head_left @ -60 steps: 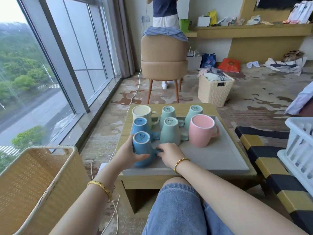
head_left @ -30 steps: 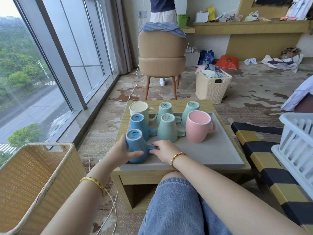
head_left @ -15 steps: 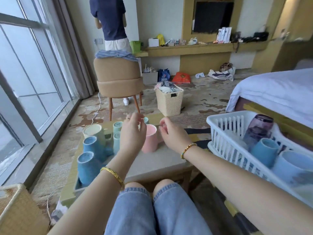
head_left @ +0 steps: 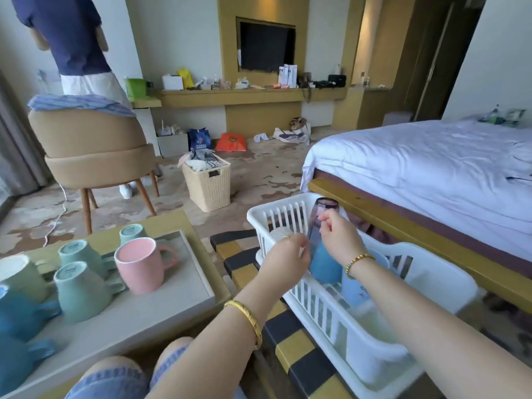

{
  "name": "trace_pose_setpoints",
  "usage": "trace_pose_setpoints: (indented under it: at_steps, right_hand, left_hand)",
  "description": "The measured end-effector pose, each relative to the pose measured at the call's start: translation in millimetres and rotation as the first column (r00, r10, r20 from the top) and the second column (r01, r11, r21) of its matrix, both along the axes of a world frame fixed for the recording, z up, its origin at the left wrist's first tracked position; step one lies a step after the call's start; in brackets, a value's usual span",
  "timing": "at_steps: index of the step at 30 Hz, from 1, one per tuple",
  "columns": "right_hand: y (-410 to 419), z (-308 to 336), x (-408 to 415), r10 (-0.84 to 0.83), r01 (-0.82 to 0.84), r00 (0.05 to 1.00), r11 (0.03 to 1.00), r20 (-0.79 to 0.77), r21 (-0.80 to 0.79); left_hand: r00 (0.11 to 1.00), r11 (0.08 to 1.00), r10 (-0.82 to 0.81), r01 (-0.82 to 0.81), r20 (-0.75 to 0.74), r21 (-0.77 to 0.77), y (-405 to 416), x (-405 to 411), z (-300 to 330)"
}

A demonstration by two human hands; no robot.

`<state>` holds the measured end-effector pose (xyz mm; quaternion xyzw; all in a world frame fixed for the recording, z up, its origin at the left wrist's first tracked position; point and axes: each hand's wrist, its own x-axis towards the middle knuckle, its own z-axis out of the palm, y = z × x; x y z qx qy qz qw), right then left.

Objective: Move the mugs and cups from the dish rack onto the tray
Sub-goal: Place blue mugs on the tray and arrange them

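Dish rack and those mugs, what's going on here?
A seated person is moving cups from the white dish rack onto the grey tray. Both hands are in the rack: the right hand holds the purple glass, and the left hand is beside a blue cup. Several mugs, including the pink mug, already stand on the tray.

The room is bright with soft, even daylight, and shadows are faint. A warm lamp glow (head_left: 363, 30) washes the wall far beyond the fingers. The wide lens bends straight lines toward the frame edges. Motion blur smears both hands; the left hand (head_left: 283, 262) and right hand (head_left: 339, 240) lack crisp edges. Mugs (head_left: 17, 312) well left of the fingers are soft and stretched.
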<state>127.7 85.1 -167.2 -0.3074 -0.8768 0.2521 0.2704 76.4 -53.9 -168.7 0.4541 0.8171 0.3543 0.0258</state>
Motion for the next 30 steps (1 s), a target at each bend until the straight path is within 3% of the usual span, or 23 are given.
trace_pose_setpoints:
  at_steps: [3,7,12,15,24,27,30]
  right_hand:
    - [21.7,-7.5,5.4,-0.023,0.02,0.987,1.0,0.161,0.023]
    - [34.8,-21.8,8.0,-0.066,0.01,0.898,0.992,0.434,0.129]
    - [43.5,-33.1,3.2,-0.006,-0.029,0.868,0.998,0.497,0.062]
    - [43.8,-39.9,-0.3,-0.02,-0.052,0.824,0.993,0.566,0.11]
    - [45.7,-44.7,3.7,-0.037,0.026,0.902,0.999,0.431,0.032]
    - [44.5,-42.5,4.5,-0.034,0.038,0.944,0.999,0.329,-0.005]
    - [44.8,-33.9,5.0,-0.042,0.062,0.989,0.989,0.14,-0.138]
  left_hand:
    - [1.0,0.991,-0.01,0.01,0.003,-0.132,27.1,8.0,-6.1]
    - [0.993,0.931,0.009,-0.051,-0.115,-0.362,50.6,9.4,-13.4]
    - [0.987,0.936,0.093,-0.133,-0.133,-0.327,57.1,0.4,-24.1]
    - [0.984,0.953,0.104,-0.14,-0.144,-0.268,54.5,-3.2,-26.5]
    - [0.975,0.977,0.134,-0.16,-0.175,-0.141,51.5,-0.7,-32.7]
    - [0.973,0.976,0.136,-0.164,-0.187,-0.145,50.7,0.5,-33.6]
    - [0.975,0.974,0.124,-0.156,-0.183,-0.167,51.4,-0.9,-34.7]
